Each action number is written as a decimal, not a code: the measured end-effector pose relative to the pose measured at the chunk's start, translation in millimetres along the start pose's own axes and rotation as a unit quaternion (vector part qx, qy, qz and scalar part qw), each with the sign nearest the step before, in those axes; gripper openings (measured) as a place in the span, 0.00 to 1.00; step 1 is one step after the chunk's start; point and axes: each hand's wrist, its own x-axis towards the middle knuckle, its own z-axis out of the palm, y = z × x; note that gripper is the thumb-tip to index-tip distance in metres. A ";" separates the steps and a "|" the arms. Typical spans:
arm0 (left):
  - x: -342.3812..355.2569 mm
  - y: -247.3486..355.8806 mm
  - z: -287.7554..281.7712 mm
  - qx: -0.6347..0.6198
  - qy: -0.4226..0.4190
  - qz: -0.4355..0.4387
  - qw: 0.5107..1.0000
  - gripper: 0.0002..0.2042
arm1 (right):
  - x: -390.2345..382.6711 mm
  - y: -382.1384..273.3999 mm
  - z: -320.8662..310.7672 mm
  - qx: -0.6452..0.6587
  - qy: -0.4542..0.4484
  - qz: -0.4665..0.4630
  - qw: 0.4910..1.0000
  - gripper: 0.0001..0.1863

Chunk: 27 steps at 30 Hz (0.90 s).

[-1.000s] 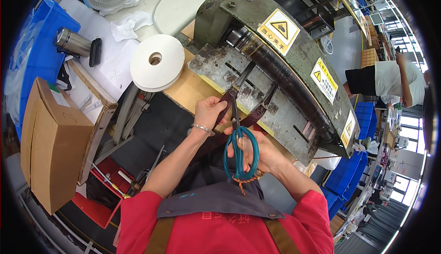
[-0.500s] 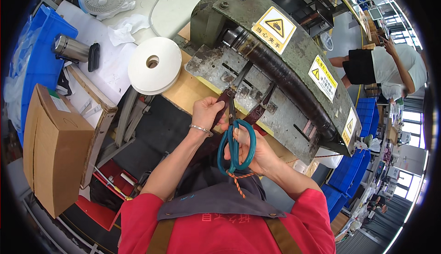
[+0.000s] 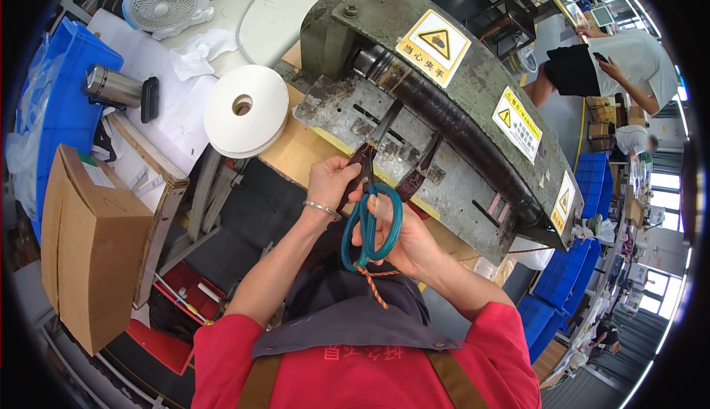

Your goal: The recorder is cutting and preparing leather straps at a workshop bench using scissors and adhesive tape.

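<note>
My right hand [image 3: 410, 239] grips a pair of scissors [image 3: 346, 240] with large teal handles, an orange cord tied to them. Their dark blades point away from me, up to the end of a dark maroon strap [image 3: 358, 162]. My left hand [image 3: 330, 183] pinches that strap just left of the blades; its wrist wears a silver bangle. Before the hands stands a green metal machine [image 3: 473, 76] with a dark roller [image 3: 444, 117] over a worn metal plate [image 3: 325, 106]. A second maroon strap piece [image 3: 411, 184] hangs off the plate right of the scissors.
Left of the machine lies a white roll of tape [image 3: 245, 124]. Further left are a cardboard box [image 3: 96, 239], a steel flask [image 3: 112, 83], a blue bin [image 3: 74, 61] and a small fan [image 3: 164, 6]. A person [image 3: 614, 69] stands beyond the machine at right, holding a phone.
The scissors have shifted slightly left and up, with the handles a little closer together. My left hand keeps its pinch on the strap. The person at right has shifted position.
</note>
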 end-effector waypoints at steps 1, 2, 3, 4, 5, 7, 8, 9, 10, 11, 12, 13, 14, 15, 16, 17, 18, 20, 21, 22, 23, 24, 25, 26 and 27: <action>2.1 -1.6 -0.2 0.010 0.007 0.022 1.000 0.05 | 0.8 0.7 0.0 0.001 0.000 0.000 1.000 0.21; 2.7 -1.8 -0.1 0.011 0.007 0.022 1.000 0.05 | 1.2 1.7 0.2 -0.002 -0.001 -0.003 1.000 0.22; 3.3 -1.8 -0.1 0.018 0.005 0.023 1.000 0.05 | 1.7 2.3 0.1 -0.004 -0.002 -0.006 1.000 0.22; 3.7 -2.0 0.1 0.024 0.002 0.024 0.999 0.05 | 2.3 2.6 -0.6 -0.003 -0.002 -0.006 1.000 0.22; 4.0 -1.3 0.8 0.025 0.002 0.023 0.999 0.05 | 3.0 2.8 -1.4 -0.001 -0.003 -0.005 1.000 0.22; 4.5 1.5 2.8 0.023 0.003 0.021 1.000 0.05 | 4.4 3.4 -1.8 0.002 -0.005 -0.005 1.000 0.22; 5.3 2.0 3.2 0.023 0.002 0.021 0.999 0.05 | 5.3 3.9 -1.3 0.007 0.000 -0.004 1.000 0.22; 6.0 2.6 3.6 0.030 0.004 0.024 0.999 0.05 | 5.7 4.1 -1.0 0.012 0.005 -0.003 1.000 0.22; 6.4 3.0 3.4 0.036 0.007 0.028 0.999 0.05 | 5.5 3.8 -0.6 0.012 0.004 -0.003 1.000 0.22; 6.6 2.4 3.7 0.036 0.007 0.028 0.999 0.05 | 4.4 3.5 0.1 0.015 -0.005 -0.004 1.000 0.22; 6.6 1.1 4.4 0.042 0.020 0.046 0.998 0.05 | 3.5 3.4 1.2 0.018 -0.014 -0.005 1.000 0.21; 6.6 0.0 5.0 0.048 0.032 0.064 0.996 0.05 | 2.2 3.8 2.0 0.018 -0.014 -0.005 1.000 0.21; 6.7 -0.1 4.7 0.048 0.032 0.064 0.996 0.05 | 1.0 4.3 2.9 0.027 -0.013 -0.001 1.000 0.21; 6.9 -0.1 4.2 0.048 0.028 0.060 0.997 0.05 | 0.5 4.4 3.6 0.036 -0.011 0.003 0.999 0.20; 7.0 -0.5 4.5 0.048 0.023 0.057 0.997 0.06 | 0.7 4.5 4.3 0.037 -0.011 0.003 0.999 0.20; 7.3 -2.0 4.7 0.048 0.023 0.056 0.997 0.06 | 1.6 5.0 5.5 0.041 -0.003 0.002 0.999 0.19; 7.7 -4.3 4.8 0.040 0.029 0.063 0.997 0.06 | 2.3 5.2 6.3 0.045 0.006 0.002 0.999 0.19; 6.9 -7.6 5.3 0.031 0.029 0.073 0.996 0.06 | 1.4 5.4 7.7 0.049 -0.001 -0.004 0.999 0.18; 6.1 -8.8 5.3 0.024 0.024 0.078 0.996 0.06 | 1.0 5.7 8.3 0.053 -0.008 -0.008 0.999 0.18; 5.7 -9.2 5.0 0.018 0.021 0.082 0.996 0.06 | 1.3 6.1 9.0 0.054 -0.008 -0.008 0.998 0.18; 5.7 -8.6 5.4 0.019 0.021 0.082 0.996 0.06 | 1.5 6.9 9.7 0.042 0.010 -0.010 0.999 0.20; 5.8 -7.5 6.0 0.016 0.022 0.075 0.997 0.06 | 1.7 7.5 10.4 0.030 0.028 -0.011 0.999 0.22; 6.5 -6.7 6.3 0.013 0.024 0.069 0.997 0.06 | 3.0 7.9 10.7 0.031 0.028 -0.012 0.999 0.22; 8.0 -7.3 6.1 0.014 0.023 0.069 0.997 0.06 | 4.4 8.3 10.7 0.035 0.027 -0.012 0.999 0.22; 10.1 -8.7 5.3 0.014 0.020 0.071 0.997 0.06 | 5.5 8.4 10.8 0.038 0.027 -0.013 0.999 0.22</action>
